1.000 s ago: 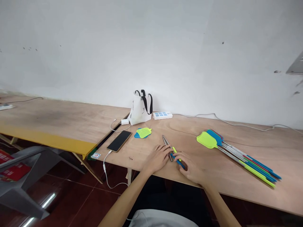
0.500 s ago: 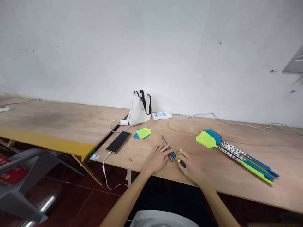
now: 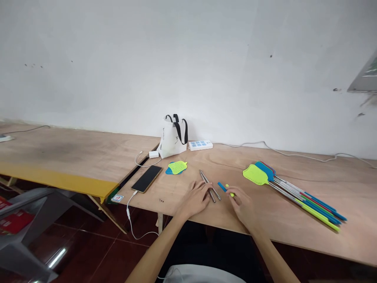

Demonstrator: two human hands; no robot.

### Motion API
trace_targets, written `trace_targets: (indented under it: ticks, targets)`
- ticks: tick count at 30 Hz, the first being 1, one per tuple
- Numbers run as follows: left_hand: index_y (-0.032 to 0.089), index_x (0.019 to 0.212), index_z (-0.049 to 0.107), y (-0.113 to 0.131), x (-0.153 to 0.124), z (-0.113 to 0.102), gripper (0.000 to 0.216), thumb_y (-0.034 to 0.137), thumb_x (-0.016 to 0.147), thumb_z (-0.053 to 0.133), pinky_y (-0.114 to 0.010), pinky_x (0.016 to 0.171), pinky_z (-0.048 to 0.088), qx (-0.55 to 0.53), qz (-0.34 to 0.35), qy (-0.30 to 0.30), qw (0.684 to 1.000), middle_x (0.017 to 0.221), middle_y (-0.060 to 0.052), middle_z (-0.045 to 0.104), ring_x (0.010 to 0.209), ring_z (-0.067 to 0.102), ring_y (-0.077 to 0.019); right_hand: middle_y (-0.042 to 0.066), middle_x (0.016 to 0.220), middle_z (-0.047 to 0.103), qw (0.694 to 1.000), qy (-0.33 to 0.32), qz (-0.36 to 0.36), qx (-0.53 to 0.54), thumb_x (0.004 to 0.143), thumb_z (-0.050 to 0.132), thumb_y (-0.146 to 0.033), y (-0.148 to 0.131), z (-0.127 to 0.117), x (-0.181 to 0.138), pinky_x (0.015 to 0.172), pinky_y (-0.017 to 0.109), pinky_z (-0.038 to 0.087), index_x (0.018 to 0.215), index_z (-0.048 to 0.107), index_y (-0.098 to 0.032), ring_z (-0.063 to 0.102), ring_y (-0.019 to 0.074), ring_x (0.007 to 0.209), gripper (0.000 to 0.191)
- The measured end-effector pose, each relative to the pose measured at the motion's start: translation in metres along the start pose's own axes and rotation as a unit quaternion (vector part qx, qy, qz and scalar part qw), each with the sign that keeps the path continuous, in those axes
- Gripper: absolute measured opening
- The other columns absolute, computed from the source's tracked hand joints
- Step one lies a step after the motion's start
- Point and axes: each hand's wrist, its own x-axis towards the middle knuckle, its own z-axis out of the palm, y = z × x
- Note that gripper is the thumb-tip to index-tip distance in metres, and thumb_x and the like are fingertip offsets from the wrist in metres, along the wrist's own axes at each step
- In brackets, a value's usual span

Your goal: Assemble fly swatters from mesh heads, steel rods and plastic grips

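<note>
My left hand [image 3: 194, 198] lies on the table with its fingers stretched over two slim metal rods [image 3: 216, 193], which cross near their far ends. In my right hand [image 3: 240, 204] are a blue handle tube [image 3: 222, 186] and a yellow-green handle tube [image 3: 232, 195], pinched by the fingers just right of the rods. Beyond the left hand, a yellow-green fly swatter head [image 3: 178, 167] rests on a blue one [image 3: 169, 171]. Several fly swatters [image 3: 255, 174] with mesh heads, metal shafts and coloured handles are gathered on the right.
A phone [image 3: 146, 179] on a cable lies at the left of the table [image 3: 203, 217]. Behind it stand a white charger [image 3: 153, 154], a white bag [image 3: 171, 139] and a power strip [image 3: 200, 145]. Another table [image 3: 64, 157] adjoins on the left, a grey chair [image 3: 26, 220] below it.
My right hand has drawn the blue tube away from the metal rods, back to the right, still with the yellow-green one. My left hand stays on the rods.
</note>
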Motion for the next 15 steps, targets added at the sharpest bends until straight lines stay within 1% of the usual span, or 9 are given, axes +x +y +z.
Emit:
trace_targets:
  ticks: [2, 5, 7, 9, 11, 15]
  targets:
    - [0.032, 0.14, 0.05, 0.002, 0.0, -0.002, 0.045, 0.019, 0.097, 0.047, -0.05, 0.122, 0.022, -0.002, 0.009, 0.0, 1.0, 0.149, 0.0, 0.055, 0.14, 0.044, -0.0227, 0.01, 0.12, 0.072, 1.0, -0.016, 0.015, -0.019, 0.099, 0.044, -0.032, 0.006, 0.004, 0.002, 0.101, 0.045, 0.055, 0.105, 0.069, -0.026, 0.066, 0.0264, 0.118, 0.026]
    - [0.033, 0.136, 0.054, 0.004, 0.001, -0.003, 0.04, 0.022, 0.098, 0.05, -0.047, 0.119, 0.027, -0.008, 0.019, 0.007, 1.0, 0.146, 0.001, 0.058, 0.135, 0.047, -0.0221, 0.008, 0.138, 0.065, 0.996, -0.079, 0.012, -0.04, 0.1, 0.038, -0.028, 0.009, 0.012, 0.001, 0.107, 0.047, 0.052, 0.115, 0.069, -0.026, 0.062, 0.0243, 0.126, 0.034]
    - [0.032, 0.134, 0.056, 0.004, 0.002, -0.004, 0.037, 0.023, 0.099, 0.05, -0.045, 0.117, 0.032, -0.015, 0.018, 0.013, 1.0, 0.144, 0.0, 0.058, 0.134, 0.048, -0.0221, 0.007, 0.144, 0.061, 0.993, -0.1, 0.012, -0.054, 0.101, 0.039, -0.03, 0.007, 0.016, 0.0, 0.112, 0.048, 0.048, 0.122, 0.068, -0.026, 0.058, 0.0238, 0.132, 0.036]
    - [0.03, 0.134, 0.057, 0.003, 0.002, -0.003, 0.035, 0.024, 0.1, 0.051, -0.044, 0.116, 0.033, -0.018, 0.012, 0.015, 1.0, 0.145, -0.002, 0.058, 0.134, 0.047, -0.0223, 0.006, 0.146, 0.059, 0.992, -0.105, 0.019, -0.068, 0.101, 0.043, -0.037, 0.005, 0.018, -0.002, 0.116, 0.05, 0.044, 0.128, 0.066, -0.026, 0.054, 0.0249, 0.136, 0.036]
    - [0.03, 0.133, 0.058, 0.003, 0.002, -0.004, 0.034, 0.025, 0.1, 0.052, -0.046, 0.118, 0.031, -0.012, 0.002, 0.015, 1.0, 0.15, -0.002, 0.053, 0.139, 0.044, -0.0235, 0.007, 0.146, 0.059, 0.992, -0.099, 0.032, -0.076, 0.102, 0.045, -0.043, 0.004, 0.017, -0.003, 0.117, 0.051, 0.043, 0.13, 0.065, -0.026, 0.054, 0.0258, 0.137, 0.039]
    - [0.032, 0.135, 0.058, 0.002, 0.001, -0.004, 0.035, 0.03, 0.101, 0.053, -0.05, 0.12, 0.029, -0.002, -0.012, 0.013, 1.0, 0.158, -0.003, 0.045, 0.146, 0.037, -0.0257, 0.009, 0.151, 0.054, 0.993, -0.074, 0.038, -0.086, 0.105, 0.032, -0.043, 0.006, 0.016, -0.002, 0.116, 0.05, 0.043, 0.132, 0.064, -0.025, 0.052, 0.0244, 0.138, 0.045]
